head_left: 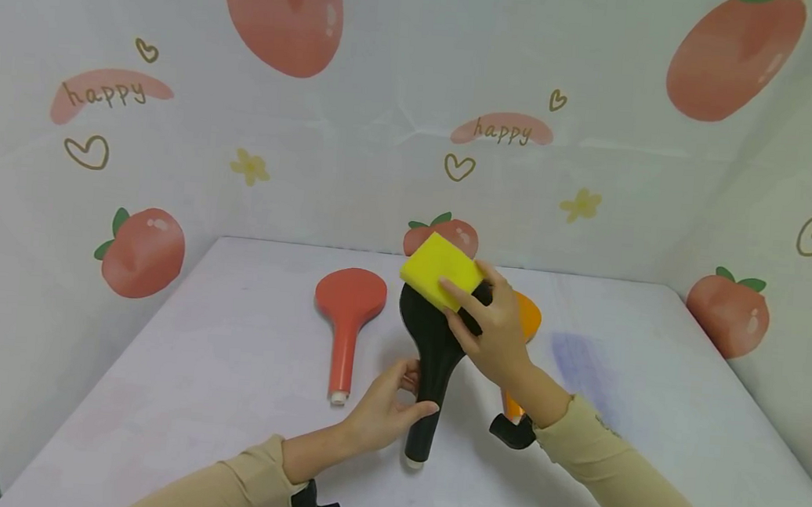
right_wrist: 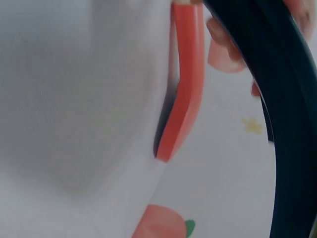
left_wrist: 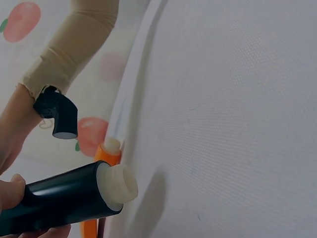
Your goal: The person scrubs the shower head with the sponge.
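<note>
A black handheld shower head (head_left: 434,350) is raised off the table at a slant, its head up and its pale threaded end down. My left hand (head_left: 384,409) grips its handle, the thumb lying across the front. With my right hand (head_left: 496,330) I hold a yellow sponge (head_left: 440,272) against the top of the shower head, covering part of it. The left wrist view shows the black handle (left_wrist: 64,198) with its threaded end near the camera. In the right wrist view the black shower head (right_wrist: 285,109) passes close by; the sponge is out of sight there.
To the left lies a red shower head (head_left: 349,297) on the white-covered table (head_left: 226,398). An orange shower head (head_left: 527,317) lies behind my right hand and forearm, partly hidden. A printed cloth wall (head_left: 370,164) stands behind. Black camera mounts (head_left: 514,431) sit on both wrists.
</note>
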`<state>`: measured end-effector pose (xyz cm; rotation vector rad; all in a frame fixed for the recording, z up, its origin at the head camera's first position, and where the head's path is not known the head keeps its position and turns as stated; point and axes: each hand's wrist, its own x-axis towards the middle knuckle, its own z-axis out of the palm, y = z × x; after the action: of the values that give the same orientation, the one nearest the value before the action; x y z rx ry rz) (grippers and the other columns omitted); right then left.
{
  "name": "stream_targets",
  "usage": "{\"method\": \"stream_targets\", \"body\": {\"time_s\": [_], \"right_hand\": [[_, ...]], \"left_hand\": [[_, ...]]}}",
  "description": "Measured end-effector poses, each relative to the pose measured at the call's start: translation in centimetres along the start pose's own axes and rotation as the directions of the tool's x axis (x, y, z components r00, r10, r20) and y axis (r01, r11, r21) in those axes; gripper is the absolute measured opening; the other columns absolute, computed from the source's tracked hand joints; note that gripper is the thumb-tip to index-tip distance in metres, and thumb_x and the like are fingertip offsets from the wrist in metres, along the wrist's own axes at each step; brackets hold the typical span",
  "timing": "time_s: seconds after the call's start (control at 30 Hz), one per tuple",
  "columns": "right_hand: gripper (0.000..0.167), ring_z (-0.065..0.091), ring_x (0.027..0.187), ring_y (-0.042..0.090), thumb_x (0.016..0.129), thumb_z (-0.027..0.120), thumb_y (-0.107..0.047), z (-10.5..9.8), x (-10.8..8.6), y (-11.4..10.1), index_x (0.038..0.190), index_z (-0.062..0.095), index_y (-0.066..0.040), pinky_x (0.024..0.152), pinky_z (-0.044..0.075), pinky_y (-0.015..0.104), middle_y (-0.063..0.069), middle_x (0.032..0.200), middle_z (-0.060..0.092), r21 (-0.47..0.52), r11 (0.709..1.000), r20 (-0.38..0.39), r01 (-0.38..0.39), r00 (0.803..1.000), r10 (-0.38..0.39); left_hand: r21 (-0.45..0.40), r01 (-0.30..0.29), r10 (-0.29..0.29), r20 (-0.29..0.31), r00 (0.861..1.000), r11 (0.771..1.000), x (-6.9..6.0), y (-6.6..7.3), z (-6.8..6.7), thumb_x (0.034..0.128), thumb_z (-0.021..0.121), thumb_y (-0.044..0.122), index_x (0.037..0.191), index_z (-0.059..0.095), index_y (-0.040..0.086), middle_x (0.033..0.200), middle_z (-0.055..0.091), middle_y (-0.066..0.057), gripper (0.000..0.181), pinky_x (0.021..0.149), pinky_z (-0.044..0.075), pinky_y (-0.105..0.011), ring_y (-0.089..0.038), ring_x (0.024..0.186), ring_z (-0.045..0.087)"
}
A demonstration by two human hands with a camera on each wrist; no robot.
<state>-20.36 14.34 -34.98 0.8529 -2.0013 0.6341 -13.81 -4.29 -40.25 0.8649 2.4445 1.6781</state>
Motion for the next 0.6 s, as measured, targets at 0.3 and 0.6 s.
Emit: {"method": "stream_targets", "body": {"time_s": [0.3,0.6], "right_hand": [[0.035,0.047,0.102,0.042,0.081,0.07,-0.015,0.13,-0.09,-0.35,0.115,0.066,-0.011,0.085,0.04,0.054,0.021,0.125,0.055,-0.021,0.998,0.0,0.054,0.999,-0.054],[0.03,0.05,0.102,0.04,0.086,0.065,-0.022,0.18,-0.24,-0.36,0.114,0.066,-0.013,0.084,0.042,0.052,0.019,0.124,0.057,-0.031,0.999,0.004,0.026,1.0,-0.026]], "left_hand": [[0.003,0.0,0.0,0.0,1.0,1.0,0.04,0.04,-0.01,0.0853,0.067,0.016,0.121,0.045,-0.002,0.106,0.057,-0.014,0.046,0.087,0.052,-0.031,-0.024,0.095,0.056],[0.005,-0.009,0.009,0.0,1.0,1.0,0.07,-0.03,0.0,0.0853,0.067,0.015,0.122,0.045,-0.003,0.107,0.057,-0.014,0.047,0.088,0.052,-0.03,-0.024,0.095,0.056]]}}
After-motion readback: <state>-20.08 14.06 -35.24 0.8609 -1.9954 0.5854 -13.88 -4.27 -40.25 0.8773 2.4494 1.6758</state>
